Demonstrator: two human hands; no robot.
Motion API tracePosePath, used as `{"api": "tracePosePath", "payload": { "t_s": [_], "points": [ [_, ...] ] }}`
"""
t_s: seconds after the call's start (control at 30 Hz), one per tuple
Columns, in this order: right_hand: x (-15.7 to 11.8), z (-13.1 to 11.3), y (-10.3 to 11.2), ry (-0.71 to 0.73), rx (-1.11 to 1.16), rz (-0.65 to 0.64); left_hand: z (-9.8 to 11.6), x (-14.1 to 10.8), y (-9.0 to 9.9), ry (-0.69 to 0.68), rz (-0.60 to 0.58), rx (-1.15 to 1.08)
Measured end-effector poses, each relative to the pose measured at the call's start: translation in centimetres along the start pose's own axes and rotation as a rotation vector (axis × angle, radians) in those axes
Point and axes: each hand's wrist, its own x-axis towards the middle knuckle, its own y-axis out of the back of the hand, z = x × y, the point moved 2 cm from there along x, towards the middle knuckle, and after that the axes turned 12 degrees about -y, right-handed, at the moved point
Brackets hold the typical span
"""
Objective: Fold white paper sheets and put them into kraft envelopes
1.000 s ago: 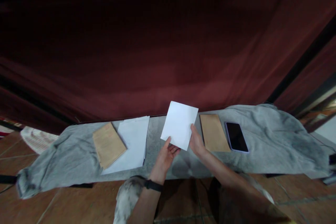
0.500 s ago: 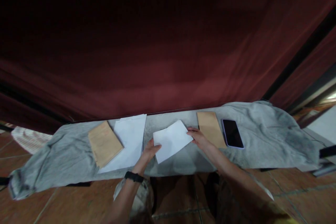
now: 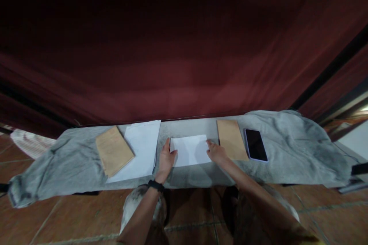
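A white sheet of paper [image 3: 191, 151], smaller than the sheets to its left and perhaps folded, lies between my hands over the grey cloth. My left hand [image 3: 166, 157], with a dark band at the wrist, grips its left edge, thumb on top. At the right edge my right hand [image 3: 216, 152] pinches the paper between thumb and fingers. Left of it are larger white sheets [image 3: 143, 143], partly covered by a tilted stack of brown envelopes [image 3: 114, 151]. Just beyond my right hand lies another flat brown envelope [image 3: 233, 139].
A phone [image 3: 255, 144] with a dark screen and a pale purple edge lies right of the brown envelope. The grey cloth [image 3: 299, 149] drapes a long, narrow bench. Behind it hangs a dark red curtain [image 3: 184, 84]. Below are brown floor tiles [image 3: 189, 212].
The white paper has turned from a slant to nearly level with the bench edge. My left hand has moved up along its left side; my right hand has shifted slightly.
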Motion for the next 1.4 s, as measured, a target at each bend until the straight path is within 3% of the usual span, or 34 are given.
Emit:
{"api": "tracePosePath", "payload": {
  "t_s": [0.13, 0.23, 0.33, 0.43, 0.53, 0.77, 1.4],
  "points": [
    [-0.2, -0.9, 0.7, 0.027, 0.037, 0.063, 2.3, -1.9, -1.3, -0.224, 0.058, 0.305],
    [-0.4, -3.1, -0.1, 0.168, 0.19, 0.125, 4.1, -3.4, -3.8, -0.379, -0.023, 0.378],
    [-1.0, -5.2, -2.4, 0.31, 0.375, 0.123, 4.9, -4.2, -5.9, -0.402, -0.126, 0.404],
    [-1.8, -6.2, -4.8, 0.4, 0.341, 0.14, 4.4, -4.2, -6.8, -0.381, -0.188, 0.436],
    [-2.2, -6.1, -6.0, 0.441, 0.27, 0.191, 3.7, -4.0, -6.5, -0.391, -0.202, 0.461],
    [-1.8, -5.4, -6.1, 0.414, 0.211, 0.329, 3.0, -3.8, -4.9, -0.344, -0.121, 0.438],
    [-0.5, -2.7, -6.5, 0.222, 0.181, 0.366, 2.2, -5.1, -3.1, -0.134, 0.029, 0.417]
  ]
}}
